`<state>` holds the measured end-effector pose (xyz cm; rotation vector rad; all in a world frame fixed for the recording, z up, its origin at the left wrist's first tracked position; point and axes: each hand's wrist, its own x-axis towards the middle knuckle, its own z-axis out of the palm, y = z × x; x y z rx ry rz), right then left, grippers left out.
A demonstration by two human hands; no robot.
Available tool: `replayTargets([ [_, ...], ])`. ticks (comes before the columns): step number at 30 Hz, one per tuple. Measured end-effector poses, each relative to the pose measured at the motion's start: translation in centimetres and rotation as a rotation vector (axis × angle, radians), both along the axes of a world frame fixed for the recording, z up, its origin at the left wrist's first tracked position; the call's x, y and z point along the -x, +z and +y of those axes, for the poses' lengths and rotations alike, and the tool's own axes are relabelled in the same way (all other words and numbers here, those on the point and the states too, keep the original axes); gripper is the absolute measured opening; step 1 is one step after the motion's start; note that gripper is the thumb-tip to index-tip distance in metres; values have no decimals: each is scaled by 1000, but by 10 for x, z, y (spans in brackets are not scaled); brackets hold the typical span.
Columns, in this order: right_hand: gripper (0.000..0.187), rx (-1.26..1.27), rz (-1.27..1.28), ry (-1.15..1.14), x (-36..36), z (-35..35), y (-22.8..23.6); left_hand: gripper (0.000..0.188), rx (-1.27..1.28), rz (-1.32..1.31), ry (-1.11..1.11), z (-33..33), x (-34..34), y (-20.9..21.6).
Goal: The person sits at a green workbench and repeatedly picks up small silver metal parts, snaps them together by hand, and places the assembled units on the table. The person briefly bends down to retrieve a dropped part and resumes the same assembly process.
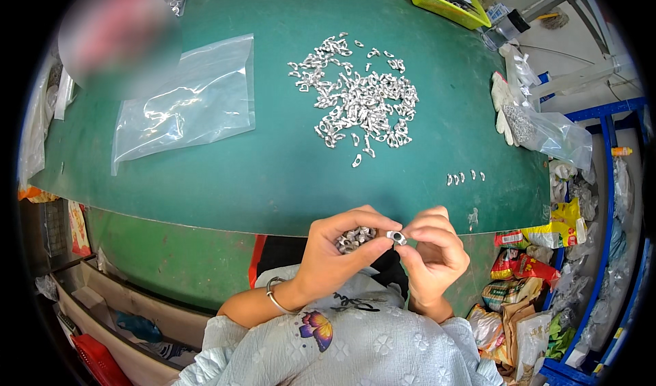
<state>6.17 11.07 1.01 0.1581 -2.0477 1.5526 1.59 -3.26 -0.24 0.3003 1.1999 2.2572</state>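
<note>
Parts [355,238] cupped in the left hand [324,253] lie partly hidden.

Metal parts [372,100] heaped on the table [287,188], upper centre!
Plastic bag [195,105] lies left, tray [447,12] upper right, a short row of parts [462,177] right of centre; lower centre, one part [396,237] sits between left hand [335,253] and right hand [436,256].

The left fingers [361,217] curl around several metal parts [356,240]; with the right fingers [437,235] they hold another part [396,237]. On the green tabletop [301,181] lie a loose pile [372,102], a clear bag [198,99] left of it, and a row [462,177] of five parts. A lime tray [444,11] stands at the far edge.
</note>
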Motion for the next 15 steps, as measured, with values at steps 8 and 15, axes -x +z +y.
replayTargets([
  [8, 27, -286, 72, -73, -4, -1, 9, 16, -15, -29, -16, 1, -1, 1],
  [15, 29, -318, 101, -48, -6, 1, 10, 16, -29, -16, -21, 1, -1, 1],
])
